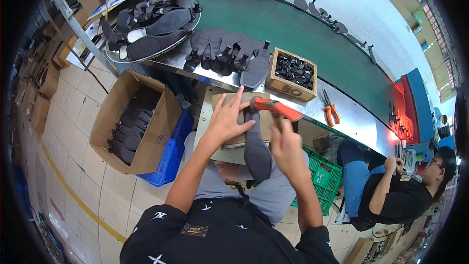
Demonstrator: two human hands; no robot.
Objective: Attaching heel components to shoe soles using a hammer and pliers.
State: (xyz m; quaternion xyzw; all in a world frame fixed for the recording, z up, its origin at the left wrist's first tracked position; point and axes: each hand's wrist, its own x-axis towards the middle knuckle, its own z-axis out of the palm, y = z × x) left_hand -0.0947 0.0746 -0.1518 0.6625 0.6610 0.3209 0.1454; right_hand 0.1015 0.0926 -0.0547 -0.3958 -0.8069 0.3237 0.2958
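Note:
A dark grey shoe sole [257, 154] lies lengthwise in front of me, its wide toe end reaching toward my lap. Its narrow far end rests over a board-topped work stand [219, 101]. My left hand [225, 121] is at that far end, thumb against the sole's edge and fingers stretched forward; the hammer partly hides the contact. My right hand [288, 147], blurred, is closed round a hammer [277, 108] with an orange-red handle. The hammer's dark head is over the sole's far end, close to my left fingers. I cannot tell whether it touches the sole.
Beyond the stand, finished-looking heeled soles [222, 49] line the metal bench edge, beside a wooden box [293, 91] of small black pieces and orange-handled pliers [330, 109]. A cardboard box [146, 154] of soles stands left; a green crate [320, 178] and a seated person [395, 190] are right.

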